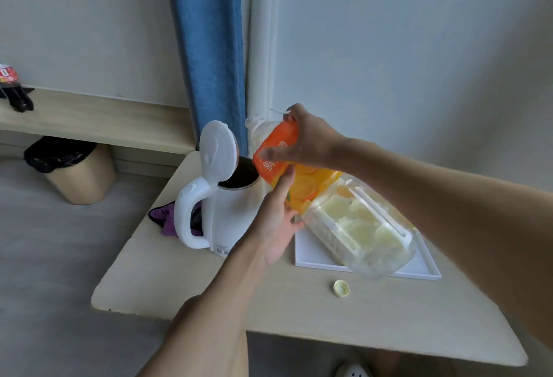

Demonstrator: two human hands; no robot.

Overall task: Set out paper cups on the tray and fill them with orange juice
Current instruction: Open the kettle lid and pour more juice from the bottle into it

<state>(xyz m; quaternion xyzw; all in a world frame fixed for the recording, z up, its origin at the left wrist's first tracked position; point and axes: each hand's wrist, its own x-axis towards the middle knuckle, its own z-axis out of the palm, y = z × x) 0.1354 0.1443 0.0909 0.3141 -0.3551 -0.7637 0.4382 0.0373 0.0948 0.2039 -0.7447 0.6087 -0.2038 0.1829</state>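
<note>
Beige counter [179, 286], white tray [311, 254]: right hand [311, 140] curls fingers round the tilted juice bottle [359, 227]; left hand [276, 221] supports it, fingers straight.

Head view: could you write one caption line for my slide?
Right hand grips and left hand steadies a tilted orange juice bottle over the tray, beside an open kettle; cap on table.

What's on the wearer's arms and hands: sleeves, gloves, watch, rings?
Nothing worn shows. The left hand and right hand have no gloves and no visible rings. The left forearm and right forearm are uncovered as far as the frame shows: no sleeves, watch, bands or markings.
</note>
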